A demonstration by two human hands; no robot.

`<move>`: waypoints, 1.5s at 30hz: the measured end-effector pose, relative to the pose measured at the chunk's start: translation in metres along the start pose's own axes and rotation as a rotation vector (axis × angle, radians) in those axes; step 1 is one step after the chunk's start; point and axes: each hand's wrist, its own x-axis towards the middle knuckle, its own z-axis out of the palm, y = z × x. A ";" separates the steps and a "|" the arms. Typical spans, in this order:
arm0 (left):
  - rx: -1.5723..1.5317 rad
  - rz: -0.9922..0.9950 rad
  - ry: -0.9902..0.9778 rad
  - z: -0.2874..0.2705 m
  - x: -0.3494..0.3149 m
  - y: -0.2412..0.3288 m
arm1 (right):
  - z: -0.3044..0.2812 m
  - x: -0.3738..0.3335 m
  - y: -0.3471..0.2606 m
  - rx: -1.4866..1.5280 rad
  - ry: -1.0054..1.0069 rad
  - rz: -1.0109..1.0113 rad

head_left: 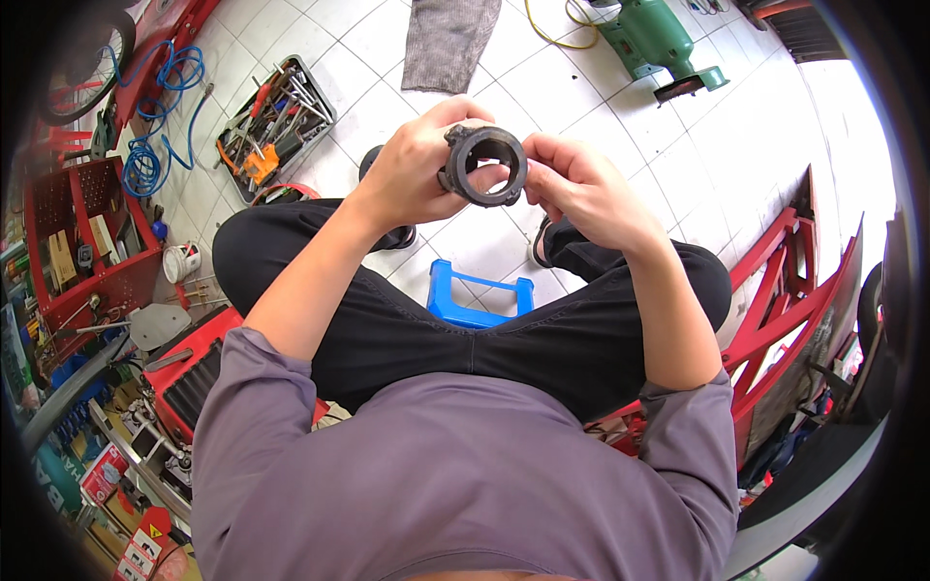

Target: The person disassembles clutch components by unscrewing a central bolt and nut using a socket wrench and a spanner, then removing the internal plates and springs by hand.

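Note:
A black ring-shaped part [456, 161] with a wide round opening and small lugs on its outside is held up in front of me, above my knees. My left hand [407, 167] is closed around its left side, and a fingertip shows through the opening. From the other side, my right hand [584, 192] has its thumb and index finger pinched at the ring's right rim. Its remaining fingers are curled in. Whether a smaller piece sits between those fingertips cannot be made out.
Between my legs is a blue plastic stool [444, 292]. A tray of hand tools [322, 118] lies at left on the tiled floor, near a coiled blue hose [143, 172] and red rack [126, 263]. Ahead are a grey cloth [450, 44] and green machine [659, 37]; red metal framework [770, 281] stands right.

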 end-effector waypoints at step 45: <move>-0.006 -0.008 0.065 0.009 -0.004 -0.012 | 0.021 0.009 0.014 -0.683 0.383 -0.468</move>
